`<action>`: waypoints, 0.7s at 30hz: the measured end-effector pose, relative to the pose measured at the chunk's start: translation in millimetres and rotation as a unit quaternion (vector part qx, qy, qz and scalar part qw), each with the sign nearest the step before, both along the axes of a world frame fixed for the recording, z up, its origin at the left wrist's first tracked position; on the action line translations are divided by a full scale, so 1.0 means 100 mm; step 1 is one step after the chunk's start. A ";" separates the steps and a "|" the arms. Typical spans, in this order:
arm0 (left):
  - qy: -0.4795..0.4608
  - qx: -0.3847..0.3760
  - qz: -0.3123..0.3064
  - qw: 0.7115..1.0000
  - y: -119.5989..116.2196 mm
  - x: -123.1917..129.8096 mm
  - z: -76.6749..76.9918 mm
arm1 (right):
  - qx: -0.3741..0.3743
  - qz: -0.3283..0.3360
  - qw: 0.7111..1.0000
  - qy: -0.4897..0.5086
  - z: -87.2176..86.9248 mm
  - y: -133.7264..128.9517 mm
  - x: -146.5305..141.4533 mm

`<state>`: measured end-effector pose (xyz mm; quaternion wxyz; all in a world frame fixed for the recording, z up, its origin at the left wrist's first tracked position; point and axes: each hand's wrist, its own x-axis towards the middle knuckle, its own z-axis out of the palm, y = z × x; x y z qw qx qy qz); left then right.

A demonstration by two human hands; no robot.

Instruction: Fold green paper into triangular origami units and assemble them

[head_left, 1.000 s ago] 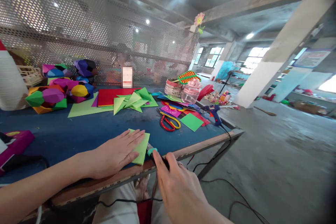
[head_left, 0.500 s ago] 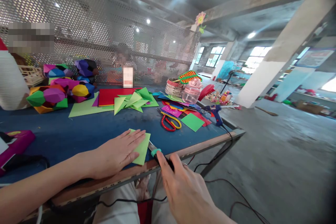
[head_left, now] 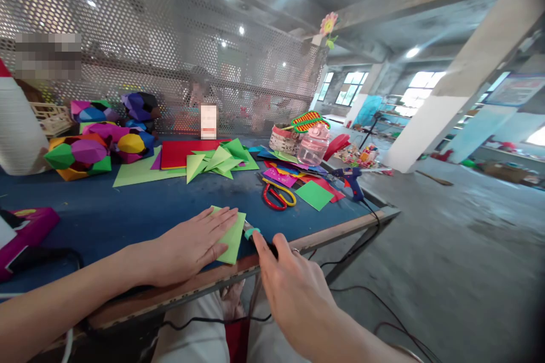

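My left hand (head_left: 191,247) lies flat with its fingers stretched out, pressing a light green square of paper (head_left: 235,237) onto the blue tabletop near the front edge. In my right hand (head_left: 293,289) is a knife (head_left: 252,233) with a black handle and a teal collar. Its thin metal blade lies along the right edge of the paper; whether it slips between folded layers cannot be made out. Past the paper are scissors (head_left: 276,197) with red and yellow handles.
Green folded pieces (head_left: 217,161) and red paper (head_left: 183,154) lie further back. At right are a green square (head_left: 315,195), a glue gun (head_left: 352,181) with its cord and a pink bottle (head_left: 313,150). Colourful paper balls (head_left: 83,156) and a purple device (head_left: 36,232) occupy the left.
The knife in my right hand has slid a little away from me along the paper's right edge. My left hand stays on the paper. The view has shifted slightly.
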<state>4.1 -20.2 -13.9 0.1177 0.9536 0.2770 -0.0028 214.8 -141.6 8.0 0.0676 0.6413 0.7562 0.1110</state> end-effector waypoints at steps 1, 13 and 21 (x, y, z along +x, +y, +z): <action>0.003 -0.001 0.002 1.000 0.00 0.00 0.00 | 0.000 0.000 1.000 0.000 0.00 0.01 0.00; -0.011 0.012 -0.006 1.000 0.01 -0.01 -0.03 | -0.033 -0.017 0.999 0.001 0.06 0.05 0.00; -0.017 0.024 0.001 1.000 0.01 -0.02 -0.05 | -0.006 -0.037 0.999 0.015 0.05 0.13 0.13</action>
